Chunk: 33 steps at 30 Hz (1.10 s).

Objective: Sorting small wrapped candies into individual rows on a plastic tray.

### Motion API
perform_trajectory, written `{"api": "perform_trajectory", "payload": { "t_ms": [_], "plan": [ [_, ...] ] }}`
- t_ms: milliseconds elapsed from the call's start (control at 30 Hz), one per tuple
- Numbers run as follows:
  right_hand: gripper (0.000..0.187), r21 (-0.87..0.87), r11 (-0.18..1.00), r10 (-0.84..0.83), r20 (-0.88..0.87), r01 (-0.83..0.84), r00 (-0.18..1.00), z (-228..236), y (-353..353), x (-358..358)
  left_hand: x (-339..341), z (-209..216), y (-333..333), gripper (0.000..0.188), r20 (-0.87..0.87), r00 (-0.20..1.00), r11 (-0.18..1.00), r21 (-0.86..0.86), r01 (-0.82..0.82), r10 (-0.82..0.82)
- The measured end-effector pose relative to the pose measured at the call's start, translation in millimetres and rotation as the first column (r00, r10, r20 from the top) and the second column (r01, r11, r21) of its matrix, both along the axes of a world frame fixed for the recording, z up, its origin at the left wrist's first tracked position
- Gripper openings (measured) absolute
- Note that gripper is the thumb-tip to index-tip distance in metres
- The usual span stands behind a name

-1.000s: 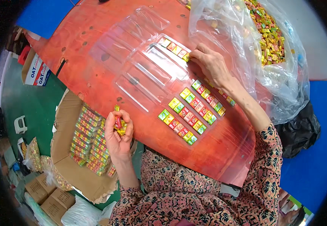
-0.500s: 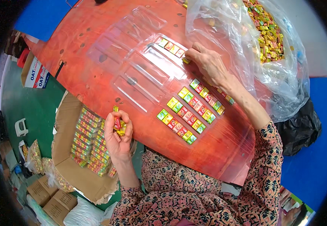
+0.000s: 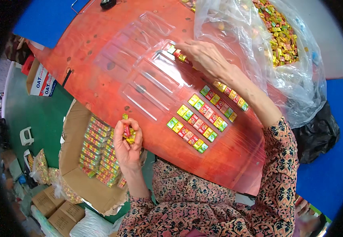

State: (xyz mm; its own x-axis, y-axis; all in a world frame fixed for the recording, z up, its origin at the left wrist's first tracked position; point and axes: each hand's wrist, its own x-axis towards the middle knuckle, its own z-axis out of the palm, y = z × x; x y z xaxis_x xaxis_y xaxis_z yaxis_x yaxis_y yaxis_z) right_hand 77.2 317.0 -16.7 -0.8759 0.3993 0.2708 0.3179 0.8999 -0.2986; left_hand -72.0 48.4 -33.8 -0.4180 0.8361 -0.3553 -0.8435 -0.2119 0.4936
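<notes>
My left hand (image 3: 128, 148) is curled, palm up, around several small wrapped candies (image 3: 128, 134) in red and yellow, near the table's left edge. My right hand (image 3: 203, 59) reaches over the far slot of a clear plastic tray (image 3: 167, 68). Its fingers are bent together at a row of candies (image 3: 179, 55) in that slot, partly covering it; what the fingertips grip is hidden. Nearer to me, a clear tray section holds several full rows of green, yellow and red candies (image 3: 197, 122). Clear trays with bare slots (image 3: 145, 96) lie to the left of it.
A large clear plastic bag (image 3: 238, 31) at the far right holds a heap of loose candies (image 3: 280, 35). Below the table's left edge, an open cardboard box (image 3: 74, 158) contains filled trays (image 3: 100, 154). A black bag (image 3: 317, 134) lies beyond my right arm.
My right hand has moved left along the far slot, from the row's right end to over its middle. My left hand keeps its hold; the whole view has shifted slightly.
</notes>
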Motion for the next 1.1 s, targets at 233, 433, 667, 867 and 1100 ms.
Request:
{"api": "perform_trajectory", "payload": {
  "t_ms": [233, 433, 667, 867, 1100],
  "plan": [
    [0.031, -0.035, 0.996, 0.089, 0.128, -0.085, 0.988, -6, 5, -22, 1, 0, -1, 0.023, 0.018, 1.000, 1.000, -0.004, -0.008, 0.008],
    [0.016, -0.178, 0.984, 0.016, -0.029, -0.021, 0.999, -10, 6, -20, -1, -2, -1, 0.024, 0.003, 1.000, 1.000, 0.020, 0.000, 0.000],
    [0.031, -0.999, 0.009, -0.411, -0.036, -0.035, 0.911, 21, 1, -8, 0, -2, -1, 0.024, -0.003, 1.000, 1.000, 0.022, -0.012, 0.012],
    [0.034, -0.992, -0.052, -0.274, -0.100, -0.119, 0.956, 16, 12, 12, 0, 0, -1, 0.024, -0.014, 1.000, 1.000, 0.025, -0.007, 0.008],
    [0.029, -0.986, 0.167, -0.342, -0.079, -0.022, 0.937, 9, 7, 6, 0, -1, 1, 0.026, -0.011, 1.000, 1.000, 0.015, -0.005, 0.005]
  ]
}}
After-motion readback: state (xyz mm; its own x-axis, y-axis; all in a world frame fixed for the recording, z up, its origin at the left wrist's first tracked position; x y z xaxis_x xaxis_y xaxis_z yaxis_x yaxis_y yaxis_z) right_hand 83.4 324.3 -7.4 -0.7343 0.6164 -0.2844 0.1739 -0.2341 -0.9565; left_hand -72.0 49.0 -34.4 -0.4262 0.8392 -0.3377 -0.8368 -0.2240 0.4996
